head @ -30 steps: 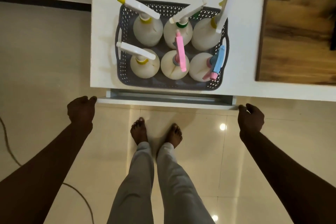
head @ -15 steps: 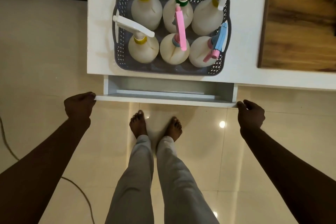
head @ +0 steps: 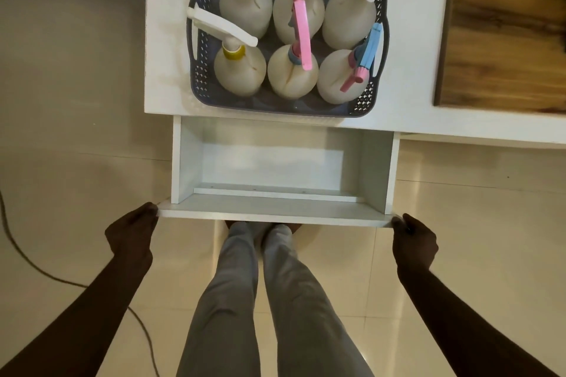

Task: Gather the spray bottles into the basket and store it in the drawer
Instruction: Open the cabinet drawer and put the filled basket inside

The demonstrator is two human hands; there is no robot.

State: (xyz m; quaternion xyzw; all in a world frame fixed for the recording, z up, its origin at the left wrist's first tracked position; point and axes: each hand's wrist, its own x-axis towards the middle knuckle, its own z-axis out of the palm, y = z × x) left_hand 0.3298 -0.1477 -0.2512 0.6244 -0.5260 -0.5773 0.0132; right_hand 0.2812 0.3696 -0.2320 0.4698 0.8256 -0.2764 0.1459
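A grey perforated basket [head: 199, 82] stands on the white cabinet top [head: 410, 70], close to its front edge. Several white spray bottles [head: 240, 70] stand upright inside it, with yellow, green, pink and blue triggers. Below it a white drawer [head: 275, 211] is pulled well out, and its inside holds nothing. My left hand [head: 131, 231] grips the left end of the drawer front. My right hand [head: 413, 239] grips the right end.
A brown wooden board [head: 505, 30] lies on the cabinet top to the right of the basket. My legs [head: 269, 300] stand right under the drawer front. A dark cable [head: 36, 266] runs over the tiled floor on the left.
Both hands have pulled the drawer front toward me. The drawer went from barely open to well out, and its front now covers my feet.
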